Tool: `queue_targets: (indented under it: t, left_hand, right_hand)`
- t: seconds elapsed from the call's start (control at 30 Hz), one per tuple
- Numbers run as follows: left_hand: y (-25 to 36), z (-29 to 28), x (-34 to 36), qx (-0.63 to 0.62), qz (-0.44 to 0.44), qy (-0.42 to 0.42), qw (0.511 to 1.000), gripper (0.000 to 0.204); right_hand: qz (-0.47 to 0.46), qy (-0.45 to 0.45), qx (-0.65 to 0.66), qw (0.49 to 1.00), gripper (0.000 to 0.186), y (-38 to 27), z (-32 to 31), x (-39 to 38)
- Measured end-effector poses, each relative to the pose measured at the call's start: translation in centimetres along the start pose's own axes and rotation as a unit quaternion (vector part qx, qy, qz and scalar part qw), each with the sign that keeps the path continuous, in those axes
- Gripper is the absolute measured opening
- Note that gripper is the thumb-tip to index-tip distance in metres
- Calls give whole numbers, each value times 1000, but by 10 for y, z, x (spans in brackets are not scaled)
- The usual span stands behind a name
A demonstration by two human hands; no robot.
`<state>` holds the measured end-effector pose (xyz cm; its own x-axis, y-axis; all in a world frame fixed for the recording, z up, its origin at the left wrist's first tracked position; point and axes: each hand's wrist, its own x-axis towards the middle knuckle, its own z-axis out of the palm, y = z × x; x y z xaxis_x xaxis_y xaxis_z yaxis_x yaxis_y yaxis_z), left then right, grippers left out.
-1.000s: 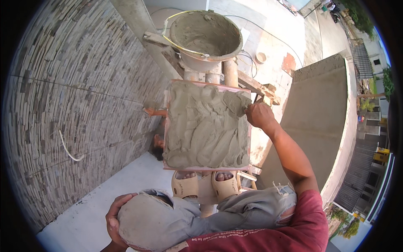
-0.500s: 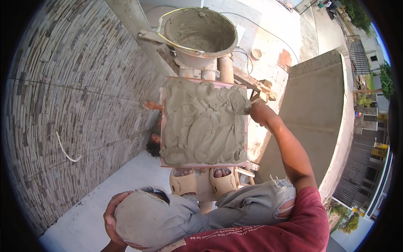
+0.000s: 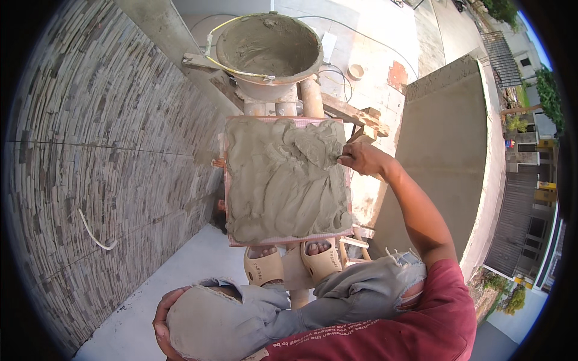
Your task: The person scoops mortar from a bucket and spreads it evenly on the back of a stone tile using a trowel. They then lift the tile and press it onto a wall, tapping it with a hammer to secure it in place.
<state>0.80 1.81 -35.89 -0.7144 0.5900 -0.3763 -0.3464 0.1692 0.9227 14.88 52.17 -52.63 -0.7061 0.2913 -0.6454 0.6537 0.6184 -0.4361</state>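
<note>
In front of my feet lies a square tile [image 3: 289,242], its upper face thickly spread with wet grey mortar [image 3: 271,186]. My right hand [image 3: 365,160] is closed round the handle of a trowel at the tile's right edge. Mortar coats the trowel's blade [image 3: 316,148], which rests in the upper right of the spread, so its outline is hard to make out. Well away from the tile, my left hand [image 3: 164,322] lies over my bent knee with its fingers stretched along the torn jeans, holding nothing.
A bucket [image 3: 269,54] with mortar inside stands beyond the tile on pipes [image 3: 312,96] and boards. Stone-strip cladding [image 3: 102,156] covers the left wall; a plastered wall [image 3: 445,156] rises at right. Below the tile's left side, another person's head [image 3: 220,212] and hand [image 3: 218,163] partly show.
The trowel has moved left and inward across the mortar with my right hand. The other person's hand and arm are now more hidden behind the tile. My left hand stays on the knee.
</note>
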Motion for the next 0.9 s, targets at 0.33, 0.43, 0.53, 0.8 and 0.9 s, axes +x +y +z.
queue_targets:
  t: [0.33,0.43,0.53,0.8,0.9]
  left_hand:
    - [-8,20,-1,-22,97,14,995,87]
    - [-5,23,3,-18,94,5,995,87]
    - [-7,9,5,-24,57,-14,998,87]
    - [2,6,5,-25,2,-44,999,88]
    - [3,-1,11,-24,-1,-68,997,88]
  right_hand:
    - [125,283,-208,928,24,106,27,-5]
    - [98,273,-246,925,23,116,44,0]
    - [63,211,-283,934,23,102,43,-29]
    - [-15,284,-261,922,14,91,33,-45]
    - [-23,317,-294,901,17,103,37,-7]
